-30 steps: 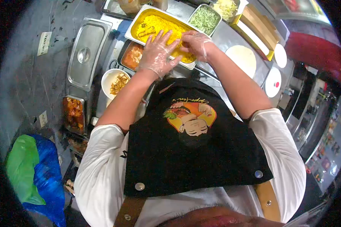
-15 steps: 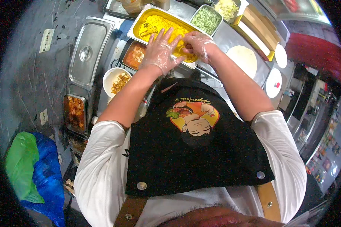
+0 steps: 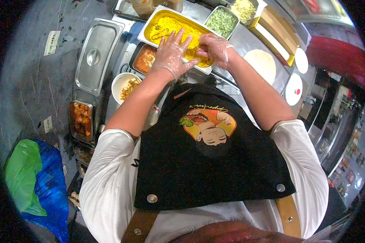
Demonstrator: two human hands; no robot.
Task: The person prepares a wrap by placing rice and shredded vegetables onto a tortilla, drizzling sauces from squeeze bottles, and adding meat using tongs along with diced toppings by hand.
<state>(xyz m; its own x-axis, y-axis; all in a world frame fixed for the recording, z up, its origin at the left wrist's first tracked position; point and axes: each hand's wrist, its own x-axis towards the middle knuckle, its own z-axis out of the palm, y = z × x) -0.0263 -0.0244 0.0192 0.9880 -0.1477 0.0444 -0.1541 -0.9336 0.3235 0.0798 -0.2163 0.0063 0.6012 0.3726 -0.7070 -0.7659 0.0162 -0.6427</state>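
Note:
A steel pan (image 3: 143, 35) holds a crumbly yellow food (image 3: 168, 26) that looks like yellow rice. My left hand (image 3: 172, 54), in a clear plastic glove, lies over its near side with the fingers spread. Beside it, at the pan's right end, my gloved right hand (image 3: 217, 49) is loosely curled over the yellow food, fingers a little apart. I make out nothing held in it. Below the pan sits a smaller tray of orange-red food (image 3: 144, 60), partly covered by my left hand.
Shredded green vegetable (image 3: 221, 22) and a pale shredded food (image 3: 242, 10) stand behind. To the right are flat round wraps (image 3: 259, 67) and a yellow-edged box (image 3: 273, 34). A white bowl (image 3: 118, 85), steel lid (image 3: 94, 56) and brown food tray (image 3: 81, 119) are at left.
My right hand has loosened from a tighter curl and shifted slightly right and up over the yellow food. My left hand stays spread in nearly the same place.

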